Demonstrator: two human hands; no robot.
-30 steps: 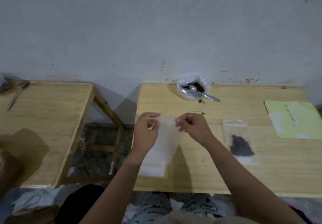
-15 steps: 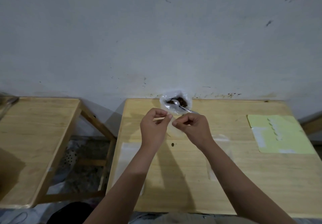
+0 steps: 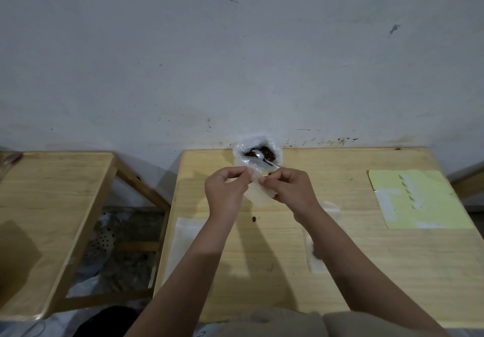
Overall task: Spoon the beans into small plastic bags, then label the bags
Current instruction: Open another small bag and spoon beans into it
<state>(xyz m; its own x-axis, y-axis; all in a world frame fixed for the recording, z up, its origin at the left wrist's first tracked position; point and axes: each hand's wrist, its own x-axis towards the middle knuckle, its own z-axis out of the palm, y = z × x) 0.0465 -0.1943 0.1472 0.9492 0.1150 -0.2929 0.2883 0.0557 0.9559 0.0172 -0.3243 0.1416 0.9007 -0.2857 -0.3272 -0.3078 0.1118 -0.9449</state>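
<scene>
Both hands, left [image 3: 225, 189] and right [image 3: 291, 186], pinch the top edge of a small bag [image 3: 259, 192] above the table [image 3: 366, 271]; it hangs mouth up, long axis pointing down. Just behind it sits the bean bag [image 3: 258, 150], spoon [image 3: 262, 157] inside.

Both my arms come up from the near edge, bare forearms angled inward so they converge toward the middle. My left hand [image 3: 225, 190] sits left of centre, back of the hand toward the camera, fingers curled, thumb and fingertips pinching at its far right side. My right hand [image 3: 291, 187] is just beside it, at the same height, knuckles up, fingers curled in, thumb and forefinger pinching at its far left side. The two pinches face each other across a narrow gap; the hands are apart. Wrists roughly straight, right forearm longer in view, running off the near right. Both hands raised above the desk [image 3: 366, 271].
</scene>
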